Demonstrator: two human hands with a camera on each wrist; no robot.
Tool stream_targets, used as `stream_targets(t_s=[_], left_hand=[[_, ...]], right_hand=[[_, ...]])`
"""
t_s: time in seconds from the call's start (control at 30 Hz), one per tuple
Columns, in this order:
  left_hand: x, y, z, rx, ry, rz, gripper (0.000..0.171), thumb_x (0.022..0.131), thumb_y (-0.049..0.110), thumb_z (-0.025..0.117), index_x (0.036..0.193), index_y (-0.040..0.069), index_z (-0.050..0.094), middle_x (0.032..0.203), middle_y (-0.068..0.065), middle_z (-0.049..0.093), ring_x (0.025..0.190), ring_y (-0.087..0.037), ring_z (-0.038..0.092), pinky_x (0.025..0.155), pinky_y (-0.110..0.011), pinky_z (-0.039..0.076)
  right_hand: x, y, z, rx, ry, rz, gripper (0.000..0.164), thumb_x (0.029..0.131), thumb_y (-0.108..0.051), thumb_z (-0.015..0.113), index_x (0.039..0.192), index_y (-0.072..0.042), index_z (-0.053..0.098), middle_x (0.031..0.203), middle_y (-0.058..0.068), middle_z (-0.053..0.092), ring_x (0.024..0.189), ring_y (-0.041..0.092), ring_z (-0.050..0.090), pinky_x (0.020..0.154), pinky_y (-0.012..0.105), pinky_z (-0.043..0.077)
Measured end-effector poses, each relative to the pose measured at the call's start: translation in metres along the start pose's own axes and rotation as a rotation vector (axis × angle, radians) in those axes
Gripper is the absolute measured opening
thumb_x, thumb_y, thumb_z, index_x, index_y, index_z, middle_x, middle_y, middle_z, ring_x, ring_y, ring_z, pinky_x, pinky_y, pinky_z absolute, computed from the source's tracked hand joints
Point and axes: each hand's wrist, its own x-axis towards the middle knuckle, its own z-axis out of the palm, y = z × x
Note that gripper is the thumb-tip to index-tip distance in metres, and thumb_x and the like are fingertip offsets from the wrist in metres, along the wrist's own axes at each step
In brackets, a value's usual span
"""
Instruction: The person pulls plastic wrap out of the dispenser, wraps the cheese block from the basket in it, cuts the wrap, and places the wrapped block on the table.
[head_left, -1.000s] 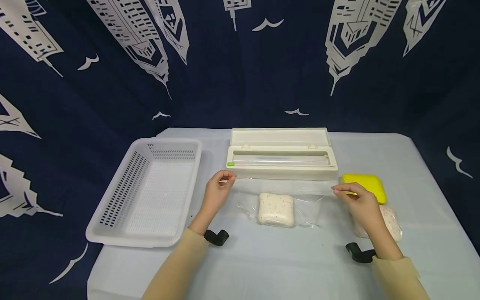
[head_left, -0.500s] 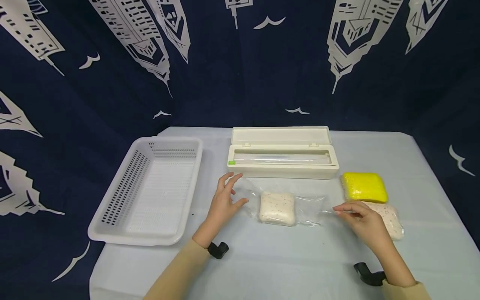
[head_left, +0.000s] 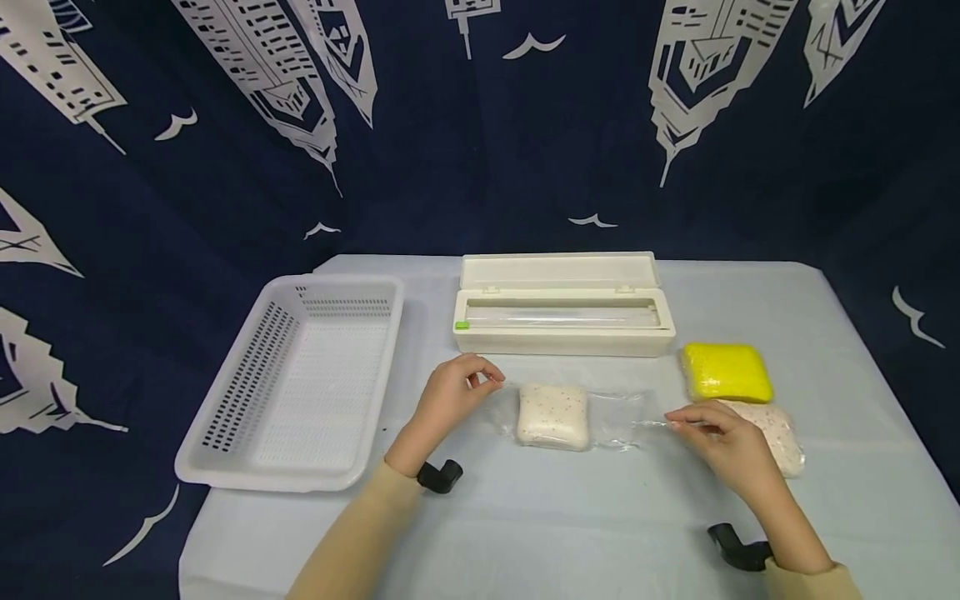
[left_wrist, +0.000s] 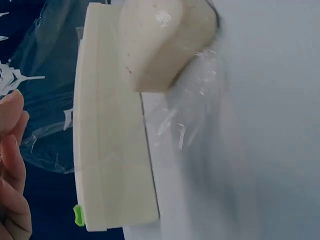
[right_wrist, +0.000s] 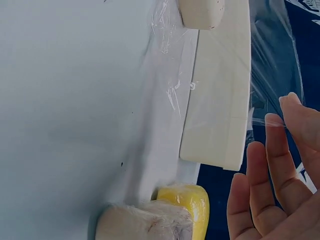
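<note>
A white, red-speckled rounded block sits in the middle of the table, wrapped in clear plastic film that sticks out on both sides. My left hand pinches the film's left end between thumb and fingertips, close to the block. On the other side, my right hand pinches the right end, drawn into a thin strand. The right wrist view shows film between the thumb and index fingertip of my right hand, its other fingers spread. Fingers of my left hand show at the left wrist view's edge.
Behind the block stands a cream film dispenser box, lid raised, with a green slider and a roll inside. A white perforated basket is at left. A yellow wrapped block and a speckled wrapped block lie at right.
The film's far side has come down over the block. My right hand has moved nearer the front edge; my left hand loosened, shifted right and pinches the film again.
</note>
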Motion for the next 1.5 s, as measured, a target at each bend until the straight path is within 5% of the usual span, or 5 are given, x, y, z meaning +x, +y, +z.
stream_targets(t_s=[0.57, 0.77, 0.97, 1.27, 1.5], left_hand=[[-0.054, -0.033, 0.013, 0.107, -0.020, 0.098, 0.016, 0.077, 0.008, 0.082, 0.076, 0.017, 0.070, 0.086, 0.008, 0.068, 0.078, -0.007, 0.065, 0.068, -0.019, 0.051], [-0.057, -0.037, 0.019, 0.088, -0.022, 0.057, 0.016, 0.077, 0.002, 0.081, 0.075, 0.014, 0.070, 0.082, 0.005, 0.067, 0.073, -0.008, 0.062, 0.067, -0.017, 0.051], [-0.057, -0.037, 0.022, 0.068, -0.009, 0.028, 0.014, 0.078, 0.004, 0.081, 0.078, 0.011, 0.069, 0.078, 0.005, 0.061, 0.071, -0.007, 0.057, 0.064, -0.017, 0.050], [-0.051, -0.038, 0.030, 0.094, -0.134, -0.104, 0.004, 0.087, 0.007, 0.073, 0.084, 0.007, 0.071, 0.076, 0.003, 0.057, 0.069, -0.006, 0.051, 0.062, -0.017, 0.044], [-0.051, -0.033, 0.032, 0.107, -0.196, -0.185, 0.007, 0.092, 0.008, 0.066, 0.090, 0.005, 0.072, 0.077, 0.000, 0.060, 0.069, -0.009, 0.050, 0.061, -0.021, 0.043]], right_hand=[[-0.016, 0.001, 0.012, -0.167, -0.039, -0.068, 0.022, 0.074, -0.003, 0.082, 0.080, -0.020, 0.070, 0.083, -0.006, 0.069, 0.076, 0.001, 0.056, 0.065, 0.024, 0.048], [-0.017, 0.001, 0.016, -0.228, -0.062, -0.138, 0.024, 0.069, 0.001, 0.084, 0.075, -0.019, 0.071, 0.080, -0.006, 0.071, 0.076, 0.019, 0.066, 0.067, 0.034, 0.053], [-0.016, 0.002, 0.020, -0.264, -0.073, -0.182, 0.025, 0.067, 0.004, 0.084, 0.073, -0.017, 0.071, 0.077, -0.005, 0.071, 0.074, 0.019, 0.066, 0.066, 0.035, 0.054], [-0.014, 0.001, 0.033, -0.357, -0.065, -0.288, 0.026, 0.063, 0.007, 0.085, 0.068, -0.016, 0.073, 0.071, -0.006, 0.068, 0.067, 0.016, 0.060, 0.065, 0.036, 0.049], [-0.013, -0.006, 0.036, -0.398, -0.149, -0.188, 0.020, 0.071, 0.010, 0.077, 0.070, -0.009, 0.072, 0.071, 0.000, 0.063, 0.067, 0.018, 0.057, 0.061, 0.035, 0.049]])
